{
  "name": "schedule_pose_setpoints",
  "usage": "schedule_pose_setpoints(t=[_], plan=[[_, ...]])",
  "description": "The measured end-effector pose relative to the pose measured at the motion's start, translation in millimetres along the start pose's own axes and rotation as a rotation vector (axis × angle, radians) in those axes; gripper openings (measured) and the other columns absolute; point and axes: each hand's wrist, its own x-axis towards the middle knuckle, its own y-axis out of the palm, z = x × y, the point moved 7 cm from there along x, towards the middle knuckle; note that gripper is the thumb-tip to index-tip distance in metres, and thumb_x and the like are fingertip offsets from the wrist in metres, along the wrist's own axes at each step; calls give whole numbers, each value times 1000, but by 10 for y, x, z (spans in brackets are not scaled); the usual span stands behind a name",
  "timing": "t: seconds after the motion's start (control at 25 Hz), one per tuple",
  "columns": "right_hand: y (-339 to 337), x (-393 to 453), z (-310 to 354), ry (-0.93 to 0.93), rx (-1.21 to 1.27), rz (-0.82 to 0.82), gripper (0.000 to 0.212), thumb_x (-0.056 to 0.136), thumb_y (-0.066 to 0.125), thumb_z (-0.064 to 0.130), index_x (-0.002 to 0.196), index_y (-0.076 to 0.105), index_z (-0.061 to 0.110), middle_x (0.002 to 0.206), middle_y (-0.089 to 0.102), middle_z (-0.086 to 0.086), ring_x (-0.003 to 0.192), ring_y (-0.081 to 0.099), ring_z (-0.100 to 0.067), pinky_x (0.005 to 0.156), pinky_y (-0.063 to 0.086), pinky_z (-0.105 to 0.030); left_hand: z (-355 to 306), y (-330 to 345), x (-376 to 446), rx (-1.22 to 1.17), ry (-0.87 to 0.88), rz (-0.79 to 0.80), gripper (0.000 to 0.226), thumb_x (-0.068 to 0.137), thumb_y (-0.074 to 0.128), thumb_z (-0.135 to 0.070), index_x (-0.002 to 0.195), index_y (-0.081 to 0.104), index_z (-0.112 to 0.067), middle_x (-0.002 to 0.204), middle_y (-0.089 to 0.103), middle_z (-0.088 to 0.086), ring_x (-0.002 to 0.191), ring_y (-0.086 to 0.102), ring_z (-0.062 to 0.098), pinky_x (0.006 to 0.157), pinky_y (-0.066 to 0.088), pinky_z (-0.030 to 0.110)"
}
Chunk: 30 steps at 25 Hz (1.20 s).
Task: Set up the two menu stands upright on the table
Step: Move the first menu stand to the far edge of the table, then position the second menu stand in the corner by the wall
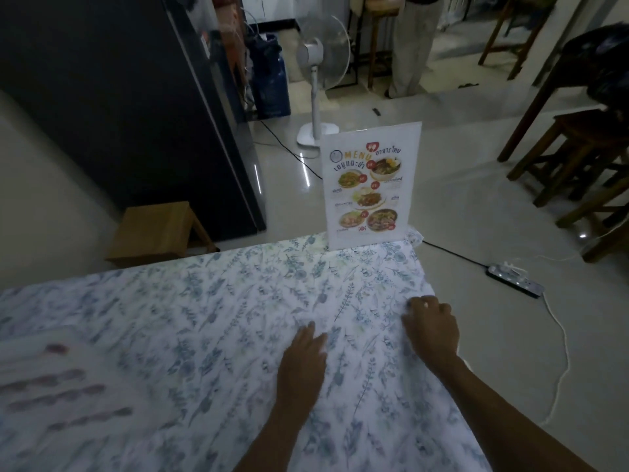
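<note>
The menu stand [369,185] stands upright — food photos showing — left hand [303,362] flat, right hand [430,327] curled empty.

A broad stretch of floral tablecloth [211,301] lies bare between the person's two hands and the upright menu stand [369,185] at the far right corner, leaving an open path across the table. The left hand [303,362] lies flat on the cloth; the right hand [430,327] rests curled at the right edge. A blurred flat sheet [51,386] occupies the near left of the tabletop.
</note>
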Motion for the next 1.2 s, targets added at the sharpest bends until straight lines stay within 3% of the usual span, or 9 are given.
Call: schedule_pose_setpoints(t=[0.12,0.24,0.36,0.48,0.6,0.76,0.88,1.04,1.2], plan=[[18,-724,232,19,-6,56,45,90,65,30,132,55,15,124,61,-16,102,60,-38,75,54,-42,156,-72,-704,14,120,34,41,71,83,-23,111,75,-27,131,64,-1,118,63,16,87,52,24],[85,-1557,715,29,53,146,59,93,61,40,145,38,24,137,51,-11,118,51,-32,80,53,-41,579,-262,-1381,8,160,111,37,81,52,-39,114,69,-34,129,65,-4,115,62,12,86,51,23],[223,-2326,1296,-27,68,193,62,93,60,45,147,35,28,139,48,-8,124,47,-32,82,53,-42,1157,-561,-1965,3,146,-10,41,81,47,-41,118,60,-33,130,64,0,116,56,13,88,48,27],[339,-2847,1830,-101,34,207,64,92,61,46,149,35,29,140,48,-9,124,47,-33,82,55,-44,1627,-1005,-2411,-13,70,-81,38,83,62,-32,120,66,-27,136,58,0,119,55,19,92,50,32],[435,-3194,2381,-198,1,237,67,90,64,46,148,36,28,138,49,-10,120,49,-33,77,58,-43,2036,-1264,-2824,-48,15,-87,49,59,92,-21,105,76,-21,124,67,5,110,60,20,75,60,37],[538,-3421,3032,-312,-32,245,65,88,67,45,145,42,26,135,52,-11,116,52,-33,75,56,-42,2515,-1466,-3220,-22,-93,-101,54,52,96,-24,101,76,-22,121,69,3,109,56,16,70,61,38],[566,-3394,3404,-354,-24,240,65,88,66,46,144,41,24,134,50,-12,118,50,-32,76,56,-41,2858,-1600,-3331,-58,-129,-118,51,64,89,-24,111,72,-15,127,66,5,111,62,23,79,59,42],[619,-3111,3755,-354,37,217,75,80,73,54,140,43,20,130,53,-14,115,51,-34,74,55,-43,3198,-1817,-3159,-29,-260,-93,59,78,80,-32,129,60,-12,133,59,4,119,55,24,94,49,39],[644,-2703,3946,-281,177,249,85,72,81,54,141,40,23,128,53,-12,116,52,-35,80,56,-50,3502,-2133,-2797,-300,-600,-203,68,79,80,-29,138,46,-17,110,64,2,96,63,18,79,53,31]])
